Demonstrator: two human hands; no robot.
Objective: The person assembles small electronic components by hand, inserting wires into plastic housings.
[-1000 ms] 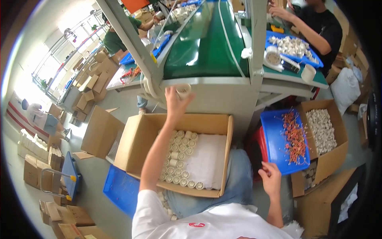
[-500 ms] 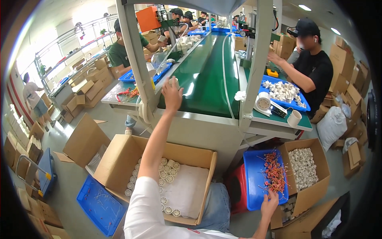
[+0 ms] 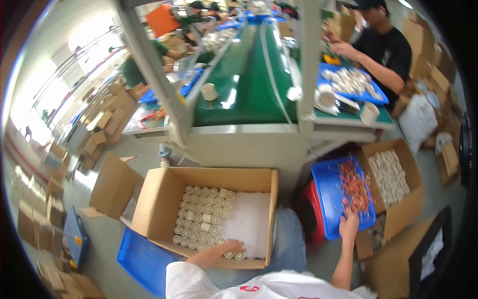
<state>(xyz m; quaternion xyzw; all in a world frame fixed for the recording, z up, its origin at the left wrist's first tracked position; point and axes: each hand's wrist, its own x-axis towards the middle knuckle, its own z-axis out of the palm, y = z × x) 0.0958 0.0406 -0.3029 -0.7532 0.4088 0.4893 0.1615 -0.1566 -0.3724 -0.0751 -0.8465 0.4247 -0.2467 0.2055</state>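
Note:
An open cardboard box (image 3: pixel 154 199) rests on my lap, with several small round white parts (image 3: pixel 201 217) packed in rows on its left and white foam (image 3: pixel 246 222) on its right. My left hand (image 3: pixel 230 247) is inside the box at its near edge, fingers down on the front row of parts; whether it grips one I cannot tell. My right hand (image 3: pixel 348 224) reaches into a blue tray (image 3: pixel 328 194) of small red and orange pieces (image 3: pixel 354 187), fingers spread on them. One white part (image 3: pixel 209 91) stands on the green conveyor belt (image 3: pixel 249 84).
A second cardboard box (image 3: pixel 393 174) of white parts sits right of the blue tray. A person in a black shirt (image 3: pixel 383 50) works at the belt's far right. Another blue tray (image 3: pixel 144 259) lies on the floor. Stacked cartons (image 3: pixel 99 129) crowd the left.
My left hand came down from the conveyor belt into the box on my lap, leaving a white part on the belt. My right hand moved up into the blue tray.

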